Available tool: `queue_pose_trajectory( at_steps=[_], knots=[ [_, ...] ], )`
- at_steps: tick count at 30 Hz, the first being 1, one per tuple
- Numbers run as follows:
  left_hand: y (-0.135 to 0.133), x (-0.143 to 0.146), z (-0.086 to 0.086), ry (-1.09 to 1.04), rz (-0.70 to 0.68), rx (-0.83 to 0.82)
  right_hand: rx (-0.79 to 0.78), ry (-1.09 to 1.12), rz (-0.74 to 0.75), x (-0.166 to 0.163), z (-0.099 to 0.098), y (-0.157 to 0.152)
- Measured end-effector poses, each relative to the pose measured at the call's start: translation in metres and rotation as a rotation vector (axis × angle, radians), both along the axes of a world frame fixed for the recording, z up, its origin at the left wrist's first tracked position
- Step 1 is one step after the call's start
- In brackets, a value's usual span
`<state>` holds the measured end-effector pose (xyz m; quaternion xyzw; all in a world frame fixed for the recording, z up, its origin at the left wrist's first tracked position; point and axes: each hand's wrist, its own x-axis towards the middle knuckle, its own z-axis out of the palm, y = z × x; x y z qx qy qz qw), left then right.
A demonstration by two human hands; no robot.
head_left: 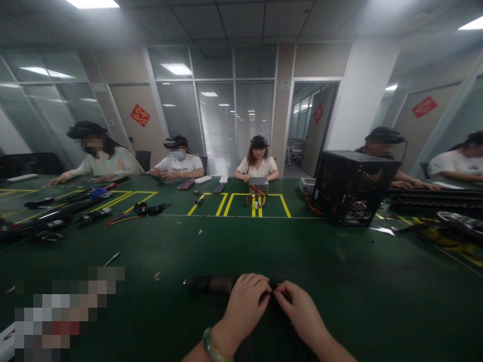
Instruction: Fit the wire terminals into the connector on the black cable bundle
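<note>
A long dark rod-shaped object (pixel 219 284) with a small metal tip at its left end lies across the green table in front of me. My left hand (pixel 247 300), with a bangle at the wrist, is closed over its right part. Close beside it, my right hand (pixel 298 306) has thumb and forefinger pinched together near the object's right end. The fingertips of both hands almost meet there. Whatever sits between the right fingertips is too small and dark to make out. My left palm hides the middle of the object.
A black computer case (pixel 354 186) stands at the right. Cables and dark parts (pixel 49 216) lie at the left, near a thin pointed tool (pixel 112 259). A metal box with wires (pixel 258 185) is across the table. Several people sit around it; a pixelated patch covers the lower left.
</note>
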<state>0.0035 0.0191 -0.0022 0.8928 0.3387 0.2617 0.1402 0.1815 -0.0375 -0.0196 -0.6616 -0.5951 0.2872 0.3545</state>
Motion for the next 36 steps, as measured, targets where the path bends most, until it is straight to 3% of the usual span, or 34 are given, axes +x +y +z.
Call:
queue_pose_trajectory(
  at_steps=[11, 25, 36],
  knots=[
    [0.001, 0.001, -0.002, 0.003, 0.015, 0.003, 0.030, 0.030, -0.006, 0.002, -0.010, 0.004],
    [-0.006, 0.000, 0.006, -0.018, 0.020, 0.043, 0.015, 0.047, 0.009, 0.003, -0.005, 0.002],
    [-0.010, 0.001, 0.003, 0.009, 0.002, 0.103, 0.052, 0.004, 0.021, 0.001, -0.007, -0.002]
  ],
)
